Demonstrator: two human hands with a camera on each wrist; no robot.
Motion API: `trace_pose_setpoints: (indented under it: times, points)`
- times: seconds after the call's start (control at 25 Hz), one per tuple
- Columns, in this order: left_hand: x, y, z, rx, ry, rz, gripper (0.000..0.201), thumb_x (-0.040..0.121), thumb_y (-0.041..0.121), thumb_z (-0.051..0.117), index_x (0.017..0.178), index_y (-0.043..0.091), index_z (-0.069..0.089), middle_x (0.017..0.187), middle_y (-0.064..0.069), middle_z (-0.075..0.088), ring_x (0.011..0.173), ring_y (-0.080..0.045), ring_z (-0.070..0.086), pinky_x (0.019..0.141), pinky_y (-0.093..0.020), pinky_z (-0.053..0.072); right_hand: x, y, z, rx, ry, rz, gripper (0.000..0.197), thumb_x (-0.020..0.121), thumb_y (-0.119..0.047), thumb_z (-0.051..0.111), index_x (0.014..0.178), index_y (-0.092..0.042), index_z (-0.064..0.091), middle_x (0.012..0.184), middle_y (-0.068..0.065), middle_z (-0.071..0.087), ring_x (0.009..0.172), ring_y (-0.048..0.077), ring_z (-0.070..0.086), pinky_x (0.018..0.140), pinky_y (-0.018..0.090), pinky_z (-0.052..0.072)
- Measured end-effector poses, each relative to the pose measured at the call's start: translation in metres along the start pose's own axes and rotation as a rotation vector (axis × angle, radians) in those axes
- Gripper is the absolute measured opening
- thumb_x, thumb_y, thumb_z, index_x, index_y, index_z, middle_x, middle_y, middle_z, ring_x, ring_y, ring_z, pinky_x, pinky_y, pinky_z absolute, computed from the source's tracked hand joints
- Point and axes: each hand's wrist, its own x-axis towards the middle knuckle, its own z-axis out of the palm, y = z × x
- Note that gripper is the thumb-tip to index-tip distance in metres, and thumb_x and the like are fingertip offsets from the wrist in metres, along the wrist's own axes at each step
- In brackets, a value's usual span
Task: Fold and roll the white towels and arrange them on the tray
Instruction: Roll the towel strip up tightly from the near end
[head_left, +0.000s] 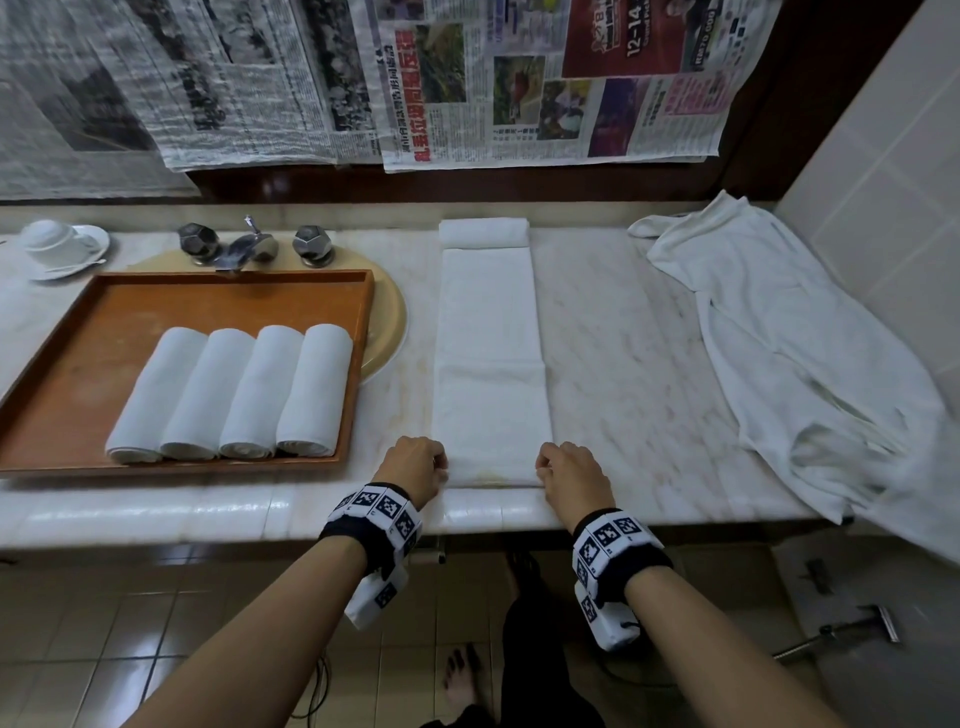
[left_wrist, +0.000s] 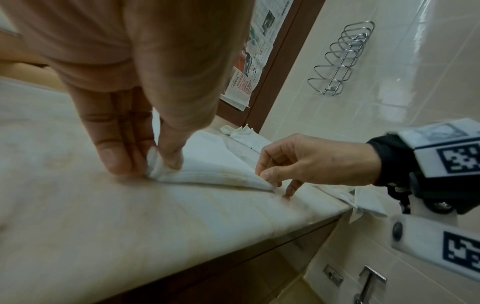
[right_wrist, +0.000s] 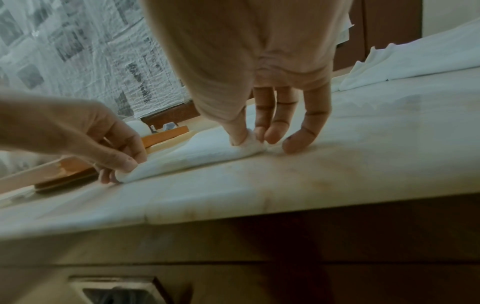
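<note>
Folded towel (head_left: 488, 358): a long narrow white strip lying flat on the marble tabletop (head_left: 623, 332) at frame centre, its near edge at the lower middle showing a faint yellowish stain. Left hand (head_left: 413, 467) pinches the near left corner between thumb and fingers and right hand (head_left: 574, 475) pinches the near right corner, both corners starting to curl up. Four rolled towels (head_left: 234, 392) sit side by side, touching, in the orange tray (head_left: 78, 332) at left; a loose crumpled towel (head_left: 789, 353) sprawls at right.

dim, soft indoor light | glare on floor tiles (head_left: 130, 670) | wrist views blurred | edges bowed
</note>
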Motion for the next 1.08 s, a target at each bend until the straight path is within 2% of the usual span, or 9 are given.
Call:
trace_pose_setpoints:
  times: [0.08,0.16,0.24,0.4,0.6,0.68,0.76,0.88,1.08]
  points:
    - [0.000,0.005,0.001,0.051,0.025,0.010,0.011,0.089,0.011,0.063,0.098,0.015,0.069,0.101,-0.004,0.064,0.089,-0.021,0.062,0.080,-0.030,0.051,-0.001,0.000,0.007,-0.009,0.111,-0.083,0.010,0.085,-0.001,0.063,0.086,-0.010,0.060,0.094,0.004,0.054,0.087,0.022,0.051,0.056,0.030,0.036]
    - [-0.003,0.008,0.007,0.150,0.045,0.076,0.016,0.089,0.007,0.060,0.097,0.017,0.071,0.102,-0.002,0.062,0.087,-0.021,0.061,0.077,-0.028,0.050,-0.004,-0.002,0.013,-0.004,0.136,-0.189,0.032,0.062,0.015,0.073,0.072,-0.011,0.058,0.080,0.003,0.054,0.071,0.020,0.054,0.049,0.025,0.032]
    - [-0.009,0.008,0.014,0.188,0.057,0.122,0.021,0.091,0.007,0.057,0.101,0.017,0.073,0.104,-0.001,0.063,0.089,-0.021,0.061,0.078,-0.028,0.050,-0.008,-0.005,0.015,0.019,0.119,-0.225,0.036,0.051,0.015,0.077,0.065,-0.012,0.058,0.072,0.001,0.055,0.063,0.019,0.056,0.046,0.020,0.034]
    - [-0.020,0.007,0.019,0.189,0.066,0.163,0.025,0.091,0.026,0.054,0.103,0.012,0.071,0.108,-0.003,0.063,0.099,-0.022,0.057,0.081,-0.031,0.049,-0.014,-0.006,0.012,0.080,0.113,-0.278,0.024,0.056,-0.007,0.083,0.066,-0.010,0.062,0.071,0.001,0.058,0.067,0.020,0.059,0.050,0.022,0.046]
    - [-0.009,0.008,0.013,0.296,0.015,0.183,0.027,0.095,0.028,0.051,0.108,0.012,0.069,0.109,-0.003,0.062,0.103,-0.020,0.053,0.082,-0.030,0.048,-0.004,0.000,0.006,0.017,0.057,-0.325,0.032,0.047,0.002,0.085,0.066,-0.014,0.064,0.067,-0.004,0.059,0.066,0.017,0.060,0.045,0.018,0.045]
    - [-0.007,0.010,0.009,0.323,0.001,0.197,0.025,0.093,0.023,0.050,0.110,0.011,0.066,0.108,-0.003,0.061,0.105,-0.020,0.051,0.079,-0.029,0.046,-0.001,0.002,0.006,0.013,0.076,-0.330,0.026,0.053,0.002,0.081,0.070,-0.012,0.068,0.068,-0.002,0.061,0.070,0.019,0.061,0.050,0.020,0.047]
    - [-0.004,0.009,0.005,0.326,-0.010,0.220,0.026,0.092,0.022,0.050,0.111,0.011,0.064,0.109,-0.003,0.061,0.106,-0.020,0.050,0.078,-0.029,0.044,0.002,0.005,0.003,0.016,0.052,-0.269,0.014,0.073,-0.003,0.071,0.086,-0.009,0.073,0.080,0.002,0.067,0.087,0.023,0.058,0.066,0.027,0.051]
    - [0.001,0.002,-0.002,0.287,-0.057,0.276,0.026,0.091,0.022,0.051,0.111,0.012,0.063,0.107,-0.003,0.063,0.104,-0.019,0.050,0.081,-0.028,0.044,0.005,0.010,-0.004,0.037,-0.028,-0.207,0.021,0.092,-0.012,0.056,0.108,-0.010,0.070,0.100,0.005,0.066,0.101,0.021,0.050,0.084,0.024,0.041]
    - [0.007,-0.013,-0.005,0.148,-0.093,0.302,0.021,0.095,0.024,0.053,0.110,0.013,0.063,0.103,-0.003,0.066,0.095,-0.019,0.055,0.077,-0.022,0.038,0.011,0.016,-0.008,0.114,-0.098,-0.051,0.008,0.093,-0.017,0.056,0.098,-0.023,0.059,0.097,0.006,0.056,0.086,0.022,0.056,0.076,0.027,0.047]
